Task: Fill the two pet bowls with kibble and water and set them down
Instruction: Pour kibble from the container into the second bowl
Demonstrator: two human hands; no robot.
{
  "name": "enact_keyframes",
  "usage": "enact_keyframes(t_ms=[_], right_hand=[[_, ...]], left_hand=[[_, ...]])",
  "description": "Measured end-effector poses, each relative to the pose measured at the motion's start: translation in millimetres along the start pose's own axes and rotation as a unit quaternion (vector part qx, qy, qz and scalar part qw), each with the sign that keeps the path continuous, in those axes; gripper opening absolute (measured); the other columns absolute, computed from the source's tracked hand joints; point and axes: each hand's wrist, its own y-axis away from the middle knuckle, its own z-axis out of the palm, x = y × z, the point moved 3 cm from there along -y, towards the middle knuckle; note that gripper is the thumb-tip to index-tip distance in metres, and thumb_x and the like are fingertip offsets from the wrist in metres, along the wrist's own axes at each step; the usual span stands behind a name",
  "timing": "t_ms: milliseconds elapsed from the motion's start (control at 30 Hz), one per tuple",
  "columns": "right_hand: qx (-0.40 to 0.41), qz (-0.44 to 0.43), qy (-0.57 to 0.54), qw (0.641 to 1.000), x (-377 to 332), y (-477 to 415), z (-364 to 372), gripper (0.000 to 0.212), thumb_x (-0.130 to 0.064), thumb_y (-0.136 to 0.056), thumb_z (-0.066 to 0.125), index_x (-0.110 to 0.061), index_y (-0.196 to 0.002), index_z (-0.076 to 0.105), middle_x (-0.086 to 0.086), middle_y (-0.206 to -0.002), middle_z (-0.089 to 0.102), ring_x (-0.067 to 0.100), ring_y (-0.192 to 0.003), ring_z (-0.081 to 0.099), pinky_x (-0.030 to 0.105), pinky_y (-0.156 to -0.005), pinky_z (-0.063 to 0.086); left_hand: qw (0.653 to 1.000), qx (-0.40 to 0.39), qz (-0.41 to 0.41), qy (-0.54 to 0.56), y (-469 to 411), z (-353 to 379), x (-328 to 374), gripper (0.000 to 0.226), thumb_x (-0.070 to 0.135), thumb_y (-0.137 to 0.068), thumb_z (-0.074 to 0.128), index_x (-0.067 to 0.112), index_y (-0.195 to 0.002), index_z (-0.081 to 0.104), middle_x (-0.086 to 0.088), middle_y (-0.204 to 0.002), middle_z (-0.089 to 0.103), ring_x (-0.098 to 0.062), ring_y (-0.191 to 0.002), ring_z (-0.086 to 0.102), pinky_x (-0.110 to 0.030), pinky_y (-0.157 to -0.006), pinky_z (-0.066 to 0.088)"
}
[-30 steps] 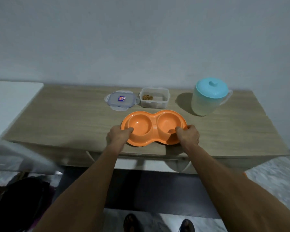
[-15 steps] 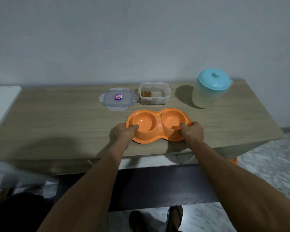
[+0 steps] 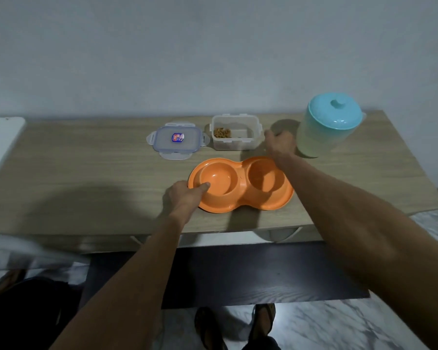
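**Double bowl empty, right hand reaching past it**

The orange double pet bowl (image 3: 240, 184) sits near the front edge of the tabletop (image 3: 86, 173), a little right of its middle, both wells empty. It looks like one piece of stiff, light moulded plastic with a broad flat rim; that rim at either end is probably the best place to hold it, and once water is in, it should be carried level with both hands, since the shallow wells would likely slop.

The left hand (image 3: 185, 198) grasps the bowl's left rim, thumb hooked over the lip into the left well. The right hand (image 3: 280, 144) is off the bowl, between the open kibble container (image 3: 235, 132) and the teal-lidded pitcher (image 3: 326, 127); whether its fingers are curled or spread cannot be told.

The container, holding a small heap of kibble (image 3: 222, 132), stands toward the back edge just behind the bowl, its lid (image 3: 177, 140) lying flat beside it on the left. The pitcher stands toward the back right corner.
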Motion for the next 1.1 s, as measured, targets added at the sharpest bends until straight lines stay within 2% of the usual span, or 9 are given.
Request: enact_keyframes(t_ms=[167, 300, 433, 500, 567, 700, 867, 967, 1100], right_hand=[[-0.06, 0.037, -0.009, 0.997, -12, -18, 25, 0.05, -0.032, -0.086, 0.065, 0.004, -0.121, 0.063, 0.019, -0.123, 0.066, 0.035, -0.112, 0.064, 0.042, -0.094, 0.055], [-0.111, 0.08, -0.092, 0.986, -9, -27, 36, 0.025, -0.006, -0.077, 0.068, 0.002, -0.1, 0.064, 0.017, -0.1, 0.064, 0.034, -0.094, 0.069, 0.048, -0.069, 0.062], [-0.144, 0.076, -0.179, 0.97, -22, -8, 26, 0.022, 0.005, -0.083, 0.057, 0.002, -0.104, 0.052, 0.013, -0.097, 0.052, 0.031, -0.084, 0.062, 0.039, -0.045, 0.059], [-0.149, 0.065, -0.189, 0.968, -24, -2, 18, 0.02, 0.005, -0.085, 0.056, 0.003, -0.104, 0.052, 0.011, -0.095, 0.05, 0.028, -0.08, 0.059, 0.042, -0.058, 0.062], [-0.146, 0.052, -0.198, 0.968, -26, 8, 7, 0.017, 0.004, -0.085, 0.058, 0.003, -0.101, 0.052, 0.008, -0.088, 0.048, 0.028, -0.08, 0.057, 0.049, -0.076, 0.061], [-0.131, 0.001, -0.199, 0.971, -24, 26, -17, 0.014, -0.003, -0.082, 0.065, 0.004, -0.091, 0.058, 0.019, -0.097, 0.059, 0.037, -0.094, 0.066, 0.05, -0.079, 0.061], [-0.135, -0.115, -0.167, 0.97, -16, 57, -36, 0.03, -0.007, -0.083, 0.067, -0.016, -0.067, 0.045, 0.009, -0.075, 0.053, 0.019, -0.082, 0.063, 0.037, -0.075, 0.061], [-0.112, -0.172, -0.114, 0.972, -9, 72, -41, 0.027, -0.021, -0.073, 0.073, -0.025, -0.061, 0.049, -0.001, -0.061, 0.053, 0.017, -0.066, 0.059, 0.049, -0.077, 0.059], [-0.082, -0.267, -0.024, 0.96, -4, 94, -41, 0.02, -0.024, -0.071, 0.07, -0.022, -0.066, 0.05, -0.002, -0.069, 0.053, 0.016, -0.067, 0.051, 0.032, -0.064, 0.043]], left_hand=[[1.0, -0.009, -0.003, 0.019, -4, -1, -5, 0.035, 0.058, -0.064, 0.074, 0.025, -0.062, 0.063, 0.0, -0.075, 0.07, -0.023, -0.08, 0.069, -0.046, -0.079, 0.06], [1.0, -0.019, -0.004, 0.023, -2, 0, -5, 0.032, 0.055, -0.068, 0.076, 0.027, -0.066, 0.061, 0.001, -0.078, 0.07, -0.022, -0.083, 0.069, -0.046, -0.082, 0.059], [1.0, -0.021, -0.011, 0.018, -1, -4, -4, 0.041, 0.064, -0.057, 0.073, 0.027, -0.067, 0.059, 0.001, -0.08, 0.07, -0.023, -0.082, 0.069, -0.045, -0.079, 0.06], [1.0, -0.021, -0.008, 0.007, 2, -5, -2, 0.045, 0.065, -0.057, 0.073, 0.025, -0.074, 0.063, -0.001, -0.085, 0.071, -0.025, -0.084, 0.069, -0.045, -0.079, 0.06], [1.0, -0.023, -0.002, 0.013, 8, -6, 5, 0.06, 0.06, -0.067, 0.074, 0.014, -0.105, 0.066, -0.007, -0.105, 0.068, -0.03, -0.097, 0.066, -0.045, -0.085, 0.058], [0.999, -0.023, 0.035, -0.016, 25, -10, 15, 0.083, 0.054, -0.082, 0.068, 0.007, -0.145, 0.041, -0.011, -0.148, 0.045, -0.031, -0.134, 0.045, -0.037, -0.102, 0.04], [0.98, -0.053, 0.157, -0.113, 40, -13, 10, 0.095, 0.068, -0.057, 0.075, 0.021, -0.135, 0.05, -0.007, -0.133, 0.054, -0.03, -0.127, 0.051, -0.043, -0.101, 0.045], [0.957, -0.066, 0.19, -0.209, 45, -8, 7, 0.097, 0.057, -0.064, 0.079, 0.016, -0.144, 0.04, -0.011, -0.142, 0.047, -0.032, -0.132, 0.043, -0.043, -0.108, 0.037], [0.945, -0.053, 0.208, -0.247, 45, -6, 5, 0.091, 0.045, -0.073, 0.079, 0.009, -0.145, 0.036, -0.012, -0.146, 0.041, -0.033, -0.136, 0.038, -0.041, -0.11, 0.033]])
